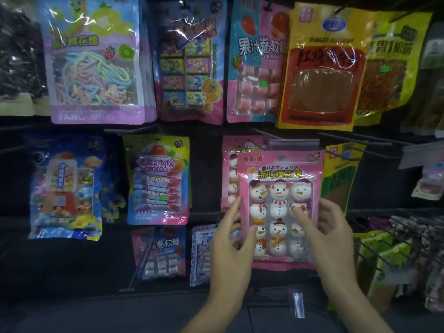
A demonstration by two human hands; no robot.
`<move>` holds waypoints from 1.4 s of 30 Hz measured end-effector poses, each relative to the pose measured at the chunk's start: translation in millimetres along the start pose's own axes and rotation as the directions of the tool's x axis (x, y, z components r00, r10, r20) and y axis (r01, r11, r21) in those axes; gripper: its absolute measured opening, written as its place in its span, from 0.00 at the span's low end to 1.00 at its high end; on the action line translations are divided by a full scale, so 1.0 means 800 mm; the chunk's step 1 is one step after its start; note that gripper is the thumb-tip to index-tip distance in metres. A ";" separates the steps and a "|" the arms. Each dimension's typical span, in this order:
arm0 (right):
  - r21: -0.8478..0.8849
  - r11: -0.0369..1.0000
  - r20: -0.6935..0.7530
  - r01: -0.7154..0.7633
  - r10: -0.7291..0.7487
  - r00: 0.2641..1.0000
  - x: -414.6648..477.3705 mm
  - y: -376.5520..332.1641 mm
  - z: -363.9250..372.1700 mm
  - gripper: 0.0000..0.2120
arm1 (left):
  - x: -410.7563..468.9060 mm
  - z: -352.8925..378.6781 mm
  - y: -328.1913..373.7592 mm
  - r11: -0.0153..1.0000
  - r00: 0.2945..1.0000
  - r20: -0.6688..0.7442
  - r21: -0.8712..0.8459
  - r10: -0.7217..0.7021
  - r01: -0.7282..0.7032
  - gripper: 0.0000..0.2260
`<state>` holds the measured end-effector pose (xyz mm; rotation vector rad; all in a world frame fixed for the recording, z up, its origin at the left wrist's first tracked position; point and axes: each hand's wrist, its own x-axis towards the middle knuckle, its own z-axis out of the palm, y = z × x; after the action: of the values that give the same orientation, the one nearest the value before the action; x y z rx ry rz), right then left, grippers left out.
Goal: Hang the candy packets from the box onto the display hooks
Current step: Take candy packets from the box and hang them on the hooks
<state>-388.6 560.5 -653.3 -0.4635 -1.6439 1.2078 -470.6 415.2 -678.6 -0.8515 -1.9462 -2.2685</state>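
A pink packet of snowman marshmallows [280, 188] stands upright in front of the middle row of the display. My left hand [230, 246] holds its lower left edge, thumb on the front and fingers behind. My right hand [329, 234] holds its lower right edge the same way, thumb pressed on the clear window. The packet's top lies against a clear price tag holder [294, 143] at the end of a black hook [262, 135]. Another snowman packet [229, 174] hangs right behind it. The box is out of view.
Hanging packets fill the rack: rainbow candy strips [96, 63], a pink fruit-roll packet [257, 61], a yellow and red snack packet [322, 68], a blue packet [64, 188]. Bare black hooks [346, 138] stick out at the right. Wire hooks with green packets [389, 251] are at the lower right.
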 end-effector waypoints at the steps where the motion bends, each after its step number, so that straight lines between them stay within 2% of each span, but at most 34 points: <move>1: -0.031 0.999 -0.006 0.011 -0.011 1.000 0.000 0.001 0.003 0.16 | 0.002 0.001 -0.003 1.000 1.000 -0.002 0.004 -0.002 0.002 0.29; 5: -0.170 0.983 0.001 0.064 -0.065 0.998 0.014 0.006 0.016 0.11 | 0.024 0.005 -0.016 0.999 0.999 -0.032 0.036 0.011 -0.010 0.29; 9: -0.342 0.938 0.033 0.050 -0.041 0.999 0.054 0.028 0.041 0.22 | 0.058 0.012 -0.021 0.999 0.998 -0.057 0.033 0.009 -0.007 0.28; 12: -0.386 0.921 0.038 0.040 -0.028 0.999 0.085 0.046 0.064 0.17 | 0.090 0.019 -0.025 0.999 0.996 -0.088 0.050 -0.005 0.010 0.26; 16: -0.395 0.919 0.025 -0.016 0.028 0.999 0.120 0.062 0.100 0.24 | 0.133 0.032 -0.039 0.993 0.993 -0.119 0.120 -0.005 0.019 0.26; 19: -0.390 0.919 0.010 -0.056 0.065 0.998 0.144 0.077 0.121 0.24 | 0.157 0.040 -0.049 0.988 0.993 -0.117 0.155 0.001 0.017 0.26; 25: -0.398 0.916 0.044 -0.043 0.065 0.997 0.177 0.096 0.149 0.28 | 0.197 0.045 -0.058 0.971 0.989 -0.141 0.241 0.047 -0.012 0.26; 28: -0.404 0.914 0.029 -0.040 0.056 0.998 0.192 0.108 0.158 0.30 | 0.211 0.049 -0.062 0.949 0.986 -0.166 0.315 0.035 0.019 0.26; 31: -0.422 0.906 0.026 -0.029 0.044 0.999 0.192 0.114 0.162 0.28 | 0.216 0.053 -0.074 0.925 0.983 -0.180 0.378 0.038 0.034 0.28; 34: -0.431 0.902 0.029 0.002 0.012 1.000 0.182 0.116 0.166 0.18 | 0.219 0.055 -0.089 0.904 0.978 -0.184 0.427 0.096 -0.009 0.29; 36: -0.419 0.908 0.033 0.023 -0.010 0.999 0.181 0.122 0.169 0.15 | 0.224 0.058 -0.096 0.887 0.972 -0.186 0.459 0.146 -0.046 0.31; 38: -0.369 0.929 0.052 0.015 0.005 0.999 0.182 0.128 0.174 0.18 | 0.229 0.064 -0.099 0.869 0.965 -0.189 0.490 0.179 -0.065 0.34; 40: -0.299 0.954 0.080 -0.004 0.029 0.996 0.186 0.131 0.181 0.30 | 0.235 0.070 -0.101 0.873 0.968 -0.186 0.484 0.170 -0.060 0.34; 42: -0.180 0.983 0.079 -0.036 0.051 0.996 0.190 0.136 0.189 0.38 | 0.239 0.075 -0.103 0.889 0.971 -0.186 0.455 0.149 -0.049 0.33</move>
<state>-611.5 649.0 -673.1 -0.5703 -1.8314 1.1296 -640.2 549.3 -669.1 -0.6017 -2.1320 -1.6631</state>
